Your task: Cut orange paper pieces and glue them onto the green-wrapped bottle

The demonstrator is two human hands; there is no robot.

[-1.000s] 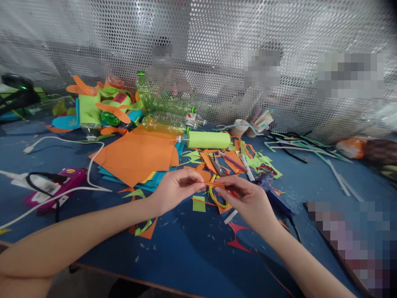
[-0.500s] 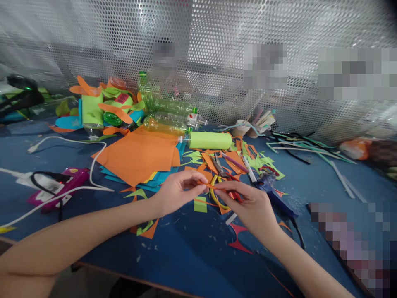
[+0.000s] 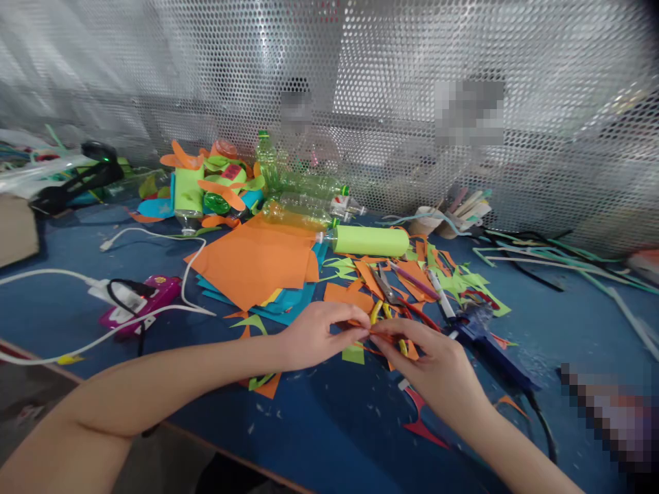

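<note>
Head view: looking across a blue counter point(image 3: 329, 425), over stacked orange sheets point(image 3: 252, 264) and scattered paper scraps point(image 3: 347, 297). Holds left hand point(image 3: 315, 336) and right hand point(image 3: 437, 357) close together above the near scraps, both pinched narrow on a small orange piece point(image 3: 379, 333), partly hidden in the grip. Looks like shaping it, perhaps folding or rolling; likely calls next for light, even pressure from both sides, without crumpling.

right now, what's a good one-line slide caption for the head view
Both hands pinch a thin orange strip above a blue table strewn with paper scraps, a green-wrapped bottle beyond.
</note>
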